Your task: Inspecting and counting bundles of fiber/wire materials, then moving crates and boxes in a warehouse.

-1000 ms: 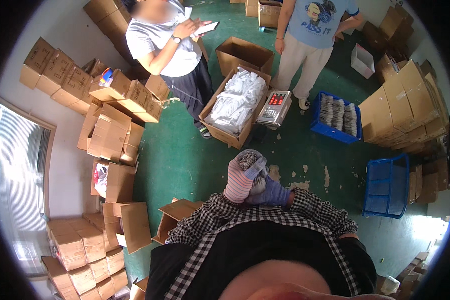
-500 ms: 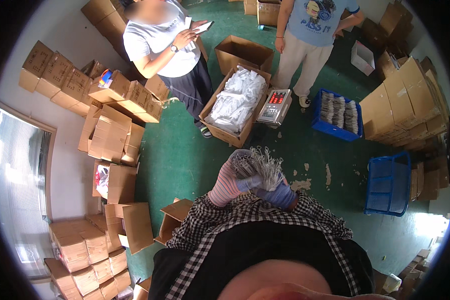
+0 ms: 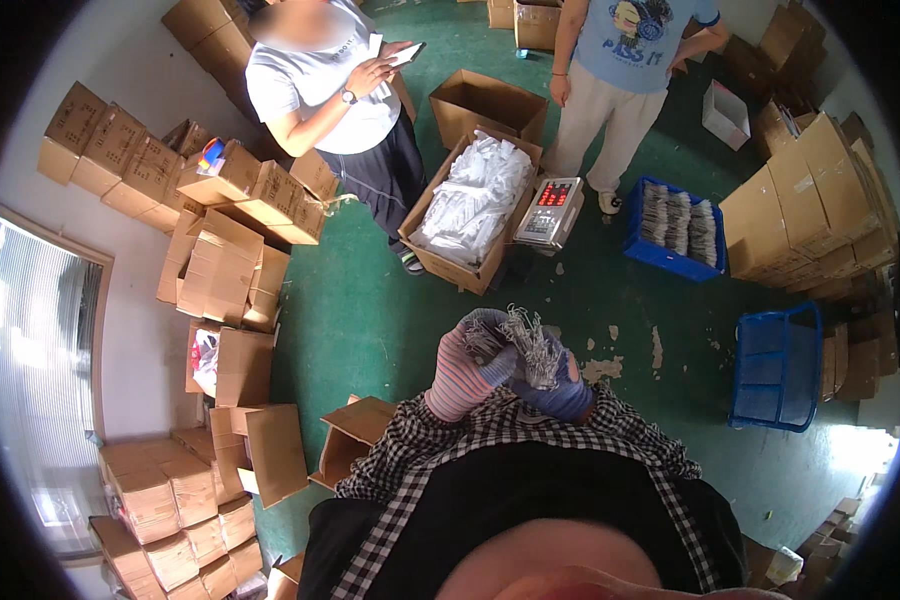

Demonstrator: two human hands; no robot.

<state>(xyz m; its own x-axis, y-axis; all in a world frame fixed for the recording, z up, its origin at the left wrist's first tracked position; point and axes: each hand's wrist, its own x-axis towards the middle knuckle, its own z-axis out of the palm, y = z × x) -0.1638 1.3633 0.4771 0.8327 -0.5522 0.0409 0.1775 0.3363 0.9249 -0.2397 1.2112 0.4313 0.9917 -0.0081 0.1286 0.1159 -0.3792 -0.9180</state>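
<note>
Close in front of my chest, both gloved hands are closed around a bundle of thin metal wire hooks [image 3: 532,345] with small looped ends pointing up. My left hand [image 3: 462,372], in a pink and grey striped glove, wraps the bundle's left side, where a darker part shows between the fingers. My right hand [image 3: 560,392], in a blue-grey glove, grips the right side from below. The two hands touch; the lower ends of the wires are hidden by the gloves. The exact kind of hook is too small to make out.
Ahead stands a carton [image 3: 490,262] full of white packets, beside a scale [image 3: 550,212] with a red display. A blue crate [image 3: 675,262] holds rows of similar wire pieces. A blue basket [image 3: 770,375] lies right. Two people stand beyond; cartons [image 3: 215,265] line the left.
My left hand has turned and closed further over its side of the bundle. The wire tops look narrower and split into two clumps. The two people have hardly moved.
</note>
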